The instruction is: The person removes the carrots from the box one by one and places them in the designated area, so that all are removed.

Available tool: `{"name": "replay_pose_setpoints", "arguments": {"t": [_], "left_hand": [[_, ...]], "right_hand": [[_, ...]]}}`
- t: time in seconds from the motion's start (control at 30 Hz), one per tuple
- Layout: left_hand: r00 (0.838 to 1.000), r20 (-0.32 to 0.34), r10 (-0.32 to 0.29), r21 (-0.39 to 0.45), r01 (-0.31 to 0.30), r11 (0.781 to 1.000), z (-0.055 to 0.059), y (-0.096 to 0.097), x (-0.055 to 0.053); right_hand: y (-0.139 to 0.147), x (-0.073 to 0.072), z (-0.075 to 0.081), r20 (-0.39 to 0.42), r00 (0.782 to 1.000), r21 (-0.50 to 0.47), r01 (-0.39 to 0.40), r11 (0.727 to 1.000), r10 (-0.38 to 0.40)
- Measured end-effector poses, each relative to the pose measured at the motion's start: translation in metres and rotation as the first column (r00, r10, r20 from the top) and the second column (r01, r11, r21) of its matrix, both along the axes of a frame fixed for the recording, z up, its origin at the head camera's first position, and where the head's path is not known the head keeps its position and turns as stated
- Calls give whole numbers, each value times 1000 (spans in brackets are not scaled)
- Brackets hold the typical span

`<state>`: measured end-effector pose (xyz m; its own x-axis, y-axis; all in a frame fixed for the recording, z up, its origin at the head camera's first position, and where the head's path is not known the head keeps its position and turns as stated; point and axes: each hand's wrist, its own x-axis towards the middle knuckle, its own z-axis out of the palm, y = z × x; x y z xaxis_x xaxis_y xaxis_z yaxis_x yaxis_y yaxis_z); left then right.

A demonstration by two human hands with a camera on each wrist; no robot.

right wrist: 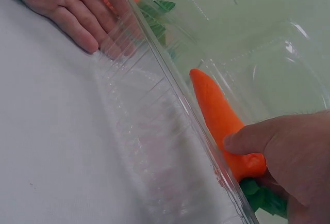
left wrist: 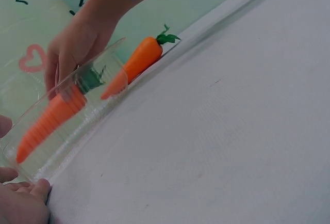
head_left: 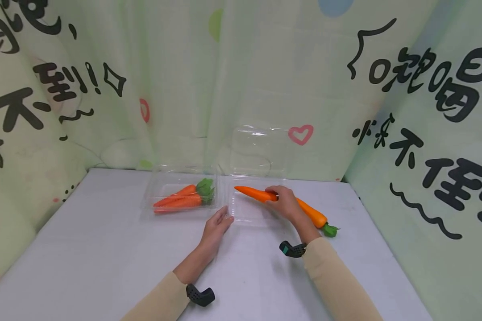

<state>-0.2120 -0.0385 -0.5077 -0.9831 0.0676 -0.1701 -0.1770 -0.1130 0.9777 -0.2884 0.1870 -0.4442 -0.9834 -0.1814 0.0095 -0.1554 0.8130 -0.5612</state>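
Observation:
My right hand (head_left: pixel 284 203) grips an orange carrot (head_left: pixel 251 193) with a green top, thumb along its side. The carrot sits low within the open clear plastic box (head_left: pixel 245 219), its pointed end toward the left. My left hand (head_left: pixel 214 229) rests at the box's left front corner; in the right wrist view its fingers (right wrist: pixel 82 20) lie straight along the outer wall, thumb near the rim. Another carrot (head_left: pixel 311 213) lies on the table just right of the box, its leafy end toward me, partly hidden by my right hand and wrist.
A second clear box (head_left: pixel 180 174), lid down, stands to the left with two carrots (head_left: pixel 180 200) inside. The open box's lid (head_left: pixel 261 147) stands upright at the back, against the printed curtain (head_left: pixel 184 89). White cloth covers the table (head_left: pixel 104 249).

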Motion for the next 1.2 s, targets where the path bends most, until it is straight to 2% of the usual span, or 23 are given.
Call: {"name": "replay_pose_setpoints", "arguments": {"t": [0.3, 0.37, 0.4, 0.6, 0.97, 1.2], "left_hand": [[1000, -3, -6, -5, 6, 1000, 6, -3, 2], [1000, -3, -3, -10, 3, 1000, 5, -3, 2], [1000, -4, 1, -12, -1, 1000, 1, -2, 0], [1000, -10, 6, -1, -6, 1000, -2, -4, 3], [1000, -3, 5, -40, -5, 999, 1, -6, 4], [1000, -6, -12, -7, 12, 1000, -1, -2, 3]], "right_hand": [[-2, 4, 8, -8, 1000, -25, 6, 1000, -6], [-2, 6, 8, 0, 1000, -34, 16, 999, -16], [-3, 7, 8, 3, 1000, -37, 22, 999, -22], [-4, 12, 6, 3, 999, -53, 39, 998, -39], [-4, 21, 14, -27, 998, -62, 57, 996, -59], [2, 26, 18, -44, 996, -75, 73, 995, -76]]}}
